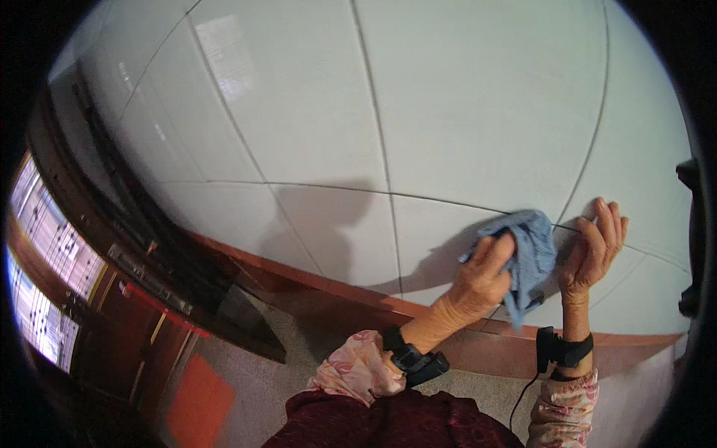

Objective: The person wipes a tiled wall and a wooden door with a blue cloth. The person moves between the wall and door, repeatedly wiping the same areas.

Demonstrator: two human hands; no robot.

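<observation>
A crumpled blue cloth [532,246] is in my left hand [480,280], which presses it against the white wall tiles [476,123]. The cloth lies over a dark joint line, and one corner hangs down towards the reddish-brown skirting tiles [364,297]. To the right of the cloth, my right hand [595,249] rests against the tiled wall with its fingers bent upward. I see no object held in it, though its palm side is partly hidden. Both wrists wear black straps with small devices.
A dark wooden door frame [140,269] stands at the left, beside a door with patterned glass panes [61,252]. An orange-red mat [200,400] lies on the speckled floor [246,330]. Dark objects [688,173] jut in at the right edge. A thin black cable [521,397] hangs from my right wrist.
</observation>
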